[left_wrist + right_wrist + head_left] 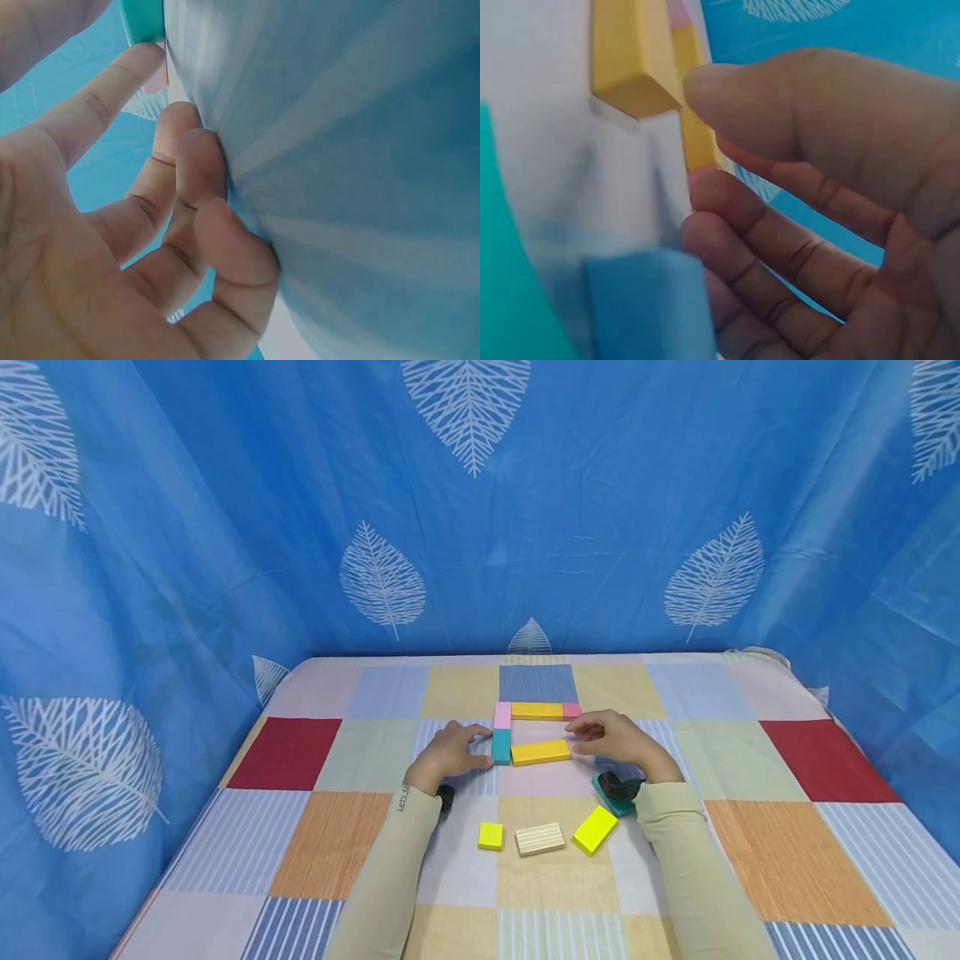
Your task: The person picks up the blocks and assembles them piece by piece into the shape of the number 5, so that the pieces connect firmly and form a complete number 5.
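My left hand (452,752) rests at the left side of a teal block (501,747), with its index fingertip and thumb right at the block. In the left wrist view its straight index finger (105,97) reaches the teal block (142,21), while the other fingers bend loosely against the cloth. My right hand (617,742) is beside the right end of an orange-yellow block (540,752), which lies slightly slanted. Its thumb tip (712,94) overlaps that block's edge in the right wrist view, and the remaining fingers curve loosely without gripping anything.
Behind, a pink block (502,715), another orange-yellow block (536,711) and a small pink block (572,711) form a row. Nearer lie a small yellow block (491,836), a plain wooden block (540,839), a yellow block (596,830) and a teal block (611,797) partly under my right wrist.
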The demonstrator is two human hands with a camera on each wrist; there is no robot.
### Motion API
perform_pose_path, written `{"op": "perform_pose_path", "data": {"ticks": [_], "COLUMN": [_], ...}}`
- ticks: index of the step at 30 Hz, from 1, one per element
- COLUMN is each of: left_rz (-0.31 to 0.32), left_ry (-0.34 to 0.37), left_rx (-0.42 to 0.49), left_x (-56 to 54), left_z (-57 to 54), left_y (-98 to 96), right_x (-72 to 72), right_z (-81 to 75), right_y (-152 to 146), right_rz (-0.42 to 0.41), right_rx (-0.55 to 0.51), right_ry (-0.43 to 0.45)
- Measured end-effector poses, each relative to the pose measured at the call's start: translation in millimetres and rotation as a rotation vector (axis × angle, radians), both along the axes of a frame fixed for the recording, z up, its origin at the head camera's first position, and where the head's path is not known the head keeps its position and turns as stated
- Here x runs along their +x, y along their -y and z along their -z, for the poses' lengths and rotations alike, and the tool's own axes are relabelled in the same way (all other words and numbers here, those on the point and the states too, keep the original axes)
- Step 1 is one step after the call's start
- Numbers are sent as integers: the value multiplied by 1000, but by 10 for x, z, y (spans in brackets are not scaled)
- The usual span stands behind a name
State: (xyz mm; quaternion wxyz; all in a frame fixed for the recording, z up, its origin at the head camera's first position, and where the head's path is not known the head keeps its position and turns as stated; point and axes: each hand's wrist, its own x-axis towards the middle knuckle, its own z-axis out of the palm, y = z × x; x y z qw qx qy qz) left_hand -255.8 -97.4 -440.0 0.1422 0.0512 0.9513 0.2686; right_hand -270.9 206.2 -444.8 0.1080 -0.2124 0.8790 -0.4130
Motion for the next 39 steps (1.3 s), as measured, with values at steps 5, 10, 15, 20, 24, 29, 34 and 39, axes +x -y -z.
{"op": "perform_pose_path", "data": {"ticks": [5,10,15,20,24,29,34,39], "left_rz": [-1,2,11,16,20,14,20,13], "left_ry": [6,7,7,5,-2,0,-9,-10], "left_rx": [4,11,13,22,28,24,29,44], "left_x": [7,2,0,0,-1,-3,-3,-9], "left_z": [2,4,5,1,9,23,13,10], "left_y": [-4,4,12,12,10,9,2,-3], "right_x": [14,15,31,55,66,68,68,64], "right_z": [-22,-1,5,-10,-4,21,25,30], "right_y": [-123,-248,-374,-498,-580,-626,-619,-614], "right_rz": [26,73,96,84,71,68,85,101], "right_rx": [16,35,38,42,19,3,20,28], "right_ry": [-15,-4,38,80,121,147,154,172]}}
